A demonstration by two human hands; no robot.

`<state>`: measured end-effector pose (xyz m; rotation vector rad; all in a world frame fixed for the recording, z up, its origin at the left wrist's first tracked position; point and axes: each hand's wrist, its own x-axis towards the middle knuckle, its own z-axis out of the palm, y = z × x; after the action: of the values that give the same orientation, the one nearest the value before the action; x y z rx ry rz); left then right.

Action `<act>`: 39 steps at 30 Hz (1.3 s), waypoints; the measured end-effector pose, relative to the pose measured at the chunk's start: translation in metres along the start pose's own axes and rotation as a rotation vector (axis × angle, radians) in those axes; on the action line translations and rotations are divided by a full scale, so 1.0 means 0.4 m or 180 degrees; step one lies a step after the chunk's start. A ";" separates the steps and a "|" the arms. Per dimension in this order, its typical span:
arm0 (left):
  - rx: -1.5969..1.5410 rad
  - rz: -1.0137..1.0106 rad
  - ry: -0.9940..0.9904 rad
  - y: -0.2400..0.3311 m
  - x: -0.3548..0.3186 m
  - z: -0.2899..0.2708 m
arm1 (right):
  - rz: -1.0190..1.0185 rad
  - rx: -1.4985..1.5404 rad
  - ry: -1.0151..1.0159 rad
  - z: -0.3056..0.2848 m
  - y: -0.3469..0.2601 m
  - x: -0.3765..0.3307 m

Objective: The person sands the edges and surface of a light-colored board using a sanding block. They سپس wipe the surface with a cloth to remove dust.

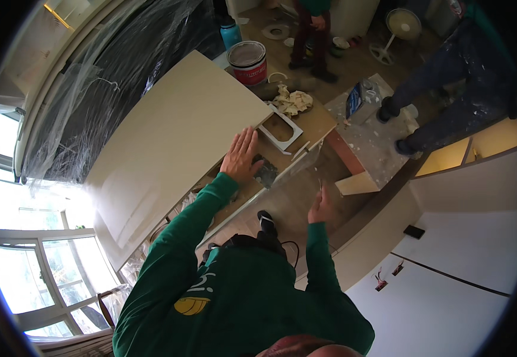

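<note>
Green-sleeved left hand (240, 159) touches one beige panel (175, 128).

The frame (288, 143) lies right of the panel (169, 128), before the wad (293, 101) and bucket (249, 65)

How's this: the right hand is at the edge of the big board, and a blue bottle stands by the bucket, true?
No, the head view shows the left hand at the edge of the board; the bottle does stand by the bucket.

A blue bottle (230, 35) stands beside a red-and-white bucket (248, 64); a pedestal fan (403, 25) stands farther right
</note>
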<state>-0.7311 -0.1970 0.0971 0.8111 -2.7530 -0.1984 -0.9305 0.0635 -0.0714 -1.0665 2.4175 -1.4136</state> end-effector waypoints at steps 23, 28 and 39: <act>0.0135 -0.2139 0.1082 -0.398 -0.387 -0.135 | -0.3571 0.0149 -0.1107 0.460 -0.484 0.049; 0.0262 -0.2027 0.1017 -0.386 -0.353 -0.136 | -0.3100 -0.0378 -0.0624 0.385 -0.414 0.313; 0.0301 -0.1959 0.0905 -0.402 -0.359 -0.132 | -0.2886 -0.0101 -0.0429 0.369 -0.414 0.388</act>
<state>-0.5175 -0.2554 0.0847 1.5607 -2.1924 -0.0585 -0.8952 -0.1903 0.0155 -2.3484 1.9018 -1.3987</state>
